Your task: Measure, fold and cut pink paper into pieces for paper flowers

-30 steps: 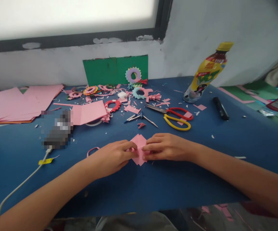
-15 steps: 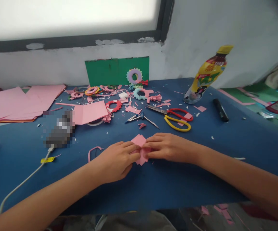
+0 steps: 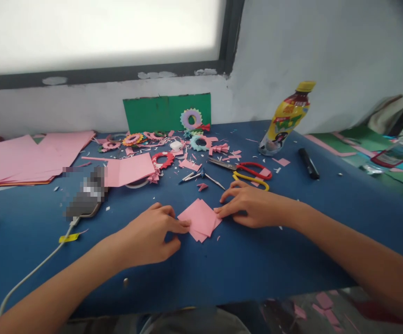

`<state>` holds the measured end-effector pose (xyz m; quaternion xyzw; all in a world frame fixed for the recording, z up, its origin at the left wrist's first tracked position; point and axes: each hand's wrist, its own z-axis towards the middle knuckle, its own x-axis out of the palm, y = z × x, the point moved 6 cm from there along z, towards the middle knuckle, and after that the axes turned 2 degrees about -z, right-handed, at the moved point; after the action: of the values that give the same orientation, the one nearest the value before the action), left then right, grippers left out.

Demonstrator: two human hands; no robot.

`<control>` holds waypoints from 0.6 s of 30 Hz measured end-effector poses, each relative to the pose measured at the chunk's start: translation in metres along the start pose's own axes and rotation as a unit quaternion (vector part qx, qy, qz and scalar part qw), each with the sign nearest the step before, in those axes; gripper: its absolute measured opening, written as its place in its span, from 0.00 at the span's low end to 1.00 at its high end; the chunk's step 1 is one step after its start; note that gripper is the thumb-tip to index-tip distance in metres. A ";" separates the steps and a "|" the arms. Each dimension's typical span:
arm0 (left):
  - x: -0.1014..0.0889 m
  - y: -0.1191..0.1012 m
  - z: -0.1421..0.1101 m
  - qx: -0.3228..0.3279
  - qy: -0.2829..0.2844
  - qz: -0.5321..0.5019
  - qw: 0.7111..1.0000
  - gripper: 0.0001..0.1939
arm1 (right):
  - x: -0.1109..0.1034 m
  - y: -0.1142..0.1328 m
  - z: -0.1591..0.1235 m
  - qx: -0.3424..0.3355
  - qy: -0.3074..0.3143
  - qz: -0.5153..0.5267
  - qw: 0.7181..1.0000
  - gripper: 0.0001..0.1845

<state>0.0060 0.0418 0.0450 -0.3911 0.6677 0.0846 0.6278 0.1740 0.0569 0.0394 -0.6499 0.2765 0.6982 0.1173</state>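
Note:
Small pink paper squares [image 3: 200,218] lie overlapped on the blue table [image 3: 243,269], turned cornerwise, their edges fanned slightly apart. My left hand [image 3: 158,234] is open, its index fingertip resting on the left corner of the paper and the thumb apart from it. From the other side, my right hand [image 3: 245,204] touches the right corner with a fingertip, fingers spread. Just beyond the paper is a small folded pink piece [image 3: 202,187]. Scissors [image 3: 243,169] with one red and one yellow handle lie past my right hand, which overlaps the yellow loop.
A compass [image 3: 202,175] and folded paper rings [image 3: 163,160] lie among scraps. Pink sheets [image 3: 48,153] and a blurred device [image 3: 87,192] with a white cable [image 3: 34,269] are at left. A yellow-capped bottle [image 3: 287,120] and black marker [image 3: 308,163] stand and lie at right.
Both hands have drawn apart from the paper's middle out to its left and right corners, uncovering the pink squares. The fingers have spread. The view has tilted and shifted slightly.

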 end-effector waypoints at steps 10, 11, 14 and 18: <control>-0.005 0.011 0.004 -0.057 -0.043 -0.056 0.996 0.11 | 0.002 -0.001 0.010 0.064 -0.054 0.025 0.996 0.09; -0.002 0.013 0.008 -0.076 -0.077 -0.053 0.993 0.13 | 0.004 0.000 0.013 0.072 -0.074 0.029 0.994 0.09; 0.006 0.012 0.019 -0.086 -0.166 -0.040 0.982 0.10 | 0.013 0.004 0.018 0.092 -0.100 0.054 0.989 0.10; 0.020 0.011 0.026 -0.104 -0.164 -0.071 0.978 0.07 | 0.020 0.007 0.019 0.148 -0.079 0.108 0.980 0.10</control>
<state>0.0205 0.0568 0.0180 -0.4814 0.5136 0.1722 0.6891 0.1517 0.0579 0.0216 -0.5341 0.4351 0.7076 0.1572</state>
